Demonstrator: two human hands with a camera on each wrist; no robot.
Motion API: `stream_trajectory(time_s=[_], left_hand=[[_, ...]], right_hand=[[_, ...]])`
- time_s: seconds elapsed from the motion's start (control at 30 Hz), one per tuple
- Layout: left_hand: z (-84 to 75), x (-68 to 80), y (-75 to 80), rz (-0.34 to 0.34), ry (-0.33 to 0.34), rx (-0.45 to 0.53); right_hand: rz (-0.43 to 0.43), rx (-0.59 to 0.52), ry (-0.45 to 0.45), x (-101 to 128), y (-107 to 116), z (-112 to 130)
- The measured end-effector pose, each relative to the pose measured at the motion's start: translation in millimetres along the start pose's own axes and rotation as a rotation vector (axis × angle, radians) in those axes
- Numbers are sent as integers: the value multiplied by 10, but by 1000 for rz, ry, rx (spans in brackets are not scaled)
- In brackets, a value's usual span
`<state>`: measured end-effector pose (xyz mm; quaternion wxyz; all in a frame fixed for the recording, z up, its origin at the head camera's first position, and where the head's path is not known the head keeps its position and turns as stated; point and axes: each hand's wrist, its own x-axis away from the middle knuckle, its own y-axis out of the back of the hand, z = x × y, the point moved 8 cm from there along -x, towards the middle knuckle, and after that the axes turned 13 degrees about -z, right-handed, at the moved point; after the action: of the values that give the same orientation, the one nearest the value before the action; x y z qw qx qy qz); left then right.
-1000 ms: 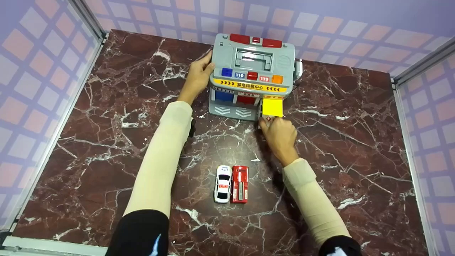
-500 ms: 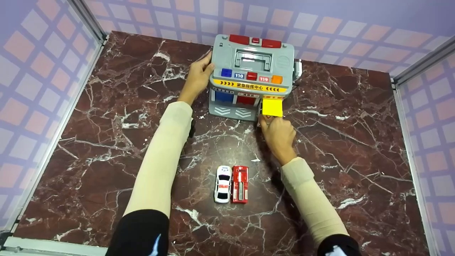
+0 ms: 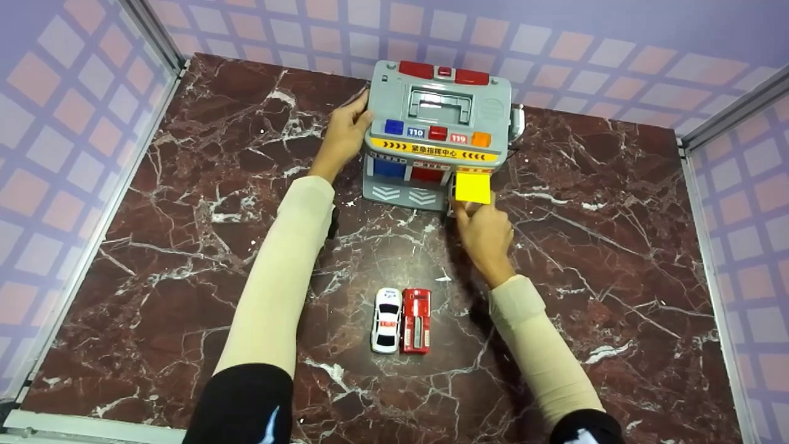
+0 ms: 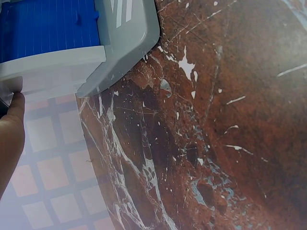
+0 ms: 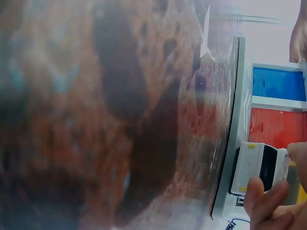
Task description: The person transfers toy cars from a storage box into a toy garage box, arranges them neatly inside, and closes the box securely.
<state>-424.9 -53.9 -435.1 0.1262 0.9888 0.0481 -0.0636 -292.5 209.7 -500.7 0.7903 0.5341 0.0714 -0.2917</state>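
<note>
A grey toy emergency station (image 3: 388, 102) with a red-and-blue front stands at the back of the table. My left hand (image 3: 343, 132) presses against its left side, thumb near the roof edge. In the left wrist view, a fingertip touches the white side wall, beside the blue door (image 4: 48, 28). My right hand (image 3: 487, 234) is at the station's right bay, under a raised yellow door (image 3: 473, 187). It holds a white toy ambulance (image 5: 248, 167) between thumb and fingers, partly inside the bay. In the head view the yellow door mostly hides the ambulance.
A white toy car (image 3: 386, 320) and a red toy fire truck (image 3: 416, 320) lie side by side on the dark marbled table (image 3: 185, 296), between my forearms. Checkered panels (image 3: 49, 111) wall the table in at the back and sides. A grey arm-like part (image 3: 518, 121) juts from the station's right.
The ambulance has slid farther under the yellow door, and the right hand's fingers now reach forward beside it. The left hand stays at the station's side.
</note>
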Motion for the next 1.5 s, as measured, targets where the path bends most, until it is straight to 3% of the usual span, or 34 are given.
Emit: stream_trajectory(time_s=[0.13,0.7,0.9,1.13,1.3,1.5], left_hand=[[212,-125,-48,-10,1,-2],[225,-132,-37,-5,-14,-3],[215,-123,-47,13,-5,60],[203,-130,-47,-4,-33,25],[198,-126,-41,-4,-15,18],[17,-21,11,8,-1,-5]], right_hand=[[17,-16,-4,4,2,-15],[2,-56,71,-12,48,-16],[-1,-38,76,-51,38,-29],[18,55,84,-76,10,-54],[44,65,92,-83,-12,-53],[47,70,103,-88,-47,-49]])
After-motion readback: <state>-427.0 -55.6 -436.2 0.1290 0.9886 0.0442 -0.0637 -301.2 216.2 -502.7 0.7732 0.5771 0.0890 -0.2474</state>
